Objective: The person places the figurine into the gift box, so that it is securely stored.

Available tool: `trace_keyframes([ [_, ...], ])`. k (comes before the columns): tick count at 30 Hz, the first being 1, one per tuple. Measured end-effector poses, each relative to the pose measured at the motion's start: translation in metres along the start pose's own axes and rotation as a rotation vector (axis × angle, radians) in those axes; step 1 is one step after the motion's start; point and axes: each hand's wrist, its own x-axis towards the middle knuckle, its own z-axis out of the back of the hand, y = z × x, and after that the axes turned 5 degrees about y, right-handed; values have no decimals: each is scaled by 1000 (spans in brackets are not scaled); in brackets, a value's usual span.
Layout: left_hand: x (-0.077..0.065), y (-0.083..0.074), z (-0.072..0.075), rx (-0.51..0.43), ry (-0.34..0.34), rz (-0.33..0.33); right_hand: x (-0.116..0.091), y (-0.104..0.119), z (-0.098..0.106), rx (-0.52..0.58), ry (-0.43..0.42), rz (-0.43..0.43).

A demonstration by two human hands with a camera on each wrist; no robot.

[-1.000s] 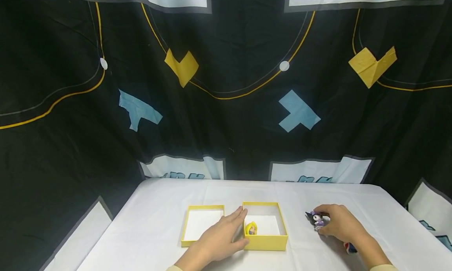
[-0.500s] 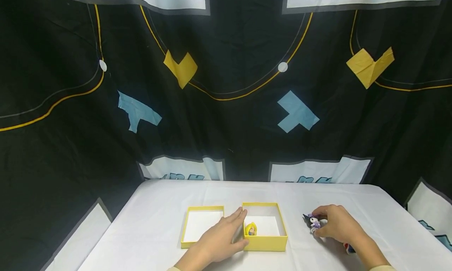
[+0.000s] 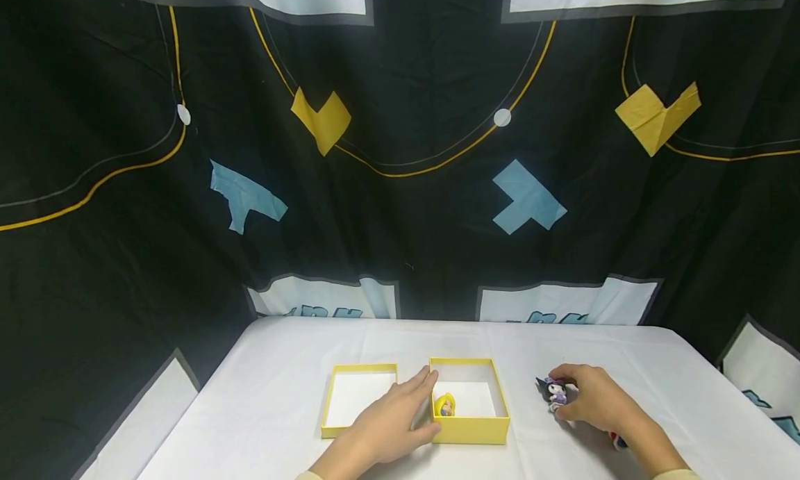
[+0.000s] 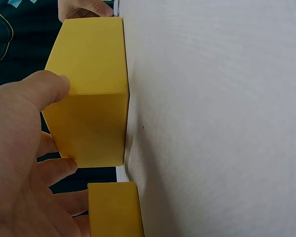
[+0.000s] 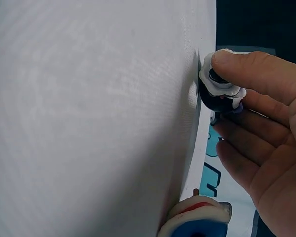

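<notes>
My left hand [image 3: 395,417] rests its fairly straight fingers along the left side of a yellow box [image 3: 471,431], with the thumb at its front left corner. In the left wrist view, that thumb lies on the yellow box's [image 4: 96,59] front face. A small yellow-haired figurine [image 3: 445,405] is inside the box, by the left wall. To the right, my right hand [image 3: 596,396] pinches a black, white and purple figurine [image 3: 556,392] between thumb and fingers, at the table surface. The right wrist view shows the thumb on the figurine's [image 5: 218,101] white part.
A shallow yellow-rimmed lid [image 3: 359,399] lies left of the box, partly behind the left hand. Below the right wrist sits a red, white and blue toy [image 3: 617,440], mostly hidden by the forearm. A white cloth covers the table [image 3: 281,355]; a dark curtain hangs behind.
The right hand has shifted slightly left with the black and purple figurine, which has turned a little. The left hand stays at the box.
</notes>
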Motion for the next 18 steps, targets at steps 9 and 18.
trace_keyframes([
  [9,1,0,-1,-5,4,1,-3,2,0,8,-24,14],
  [18,0,0,0,-19,17,16,-6,12,2,27,-72,87],
])
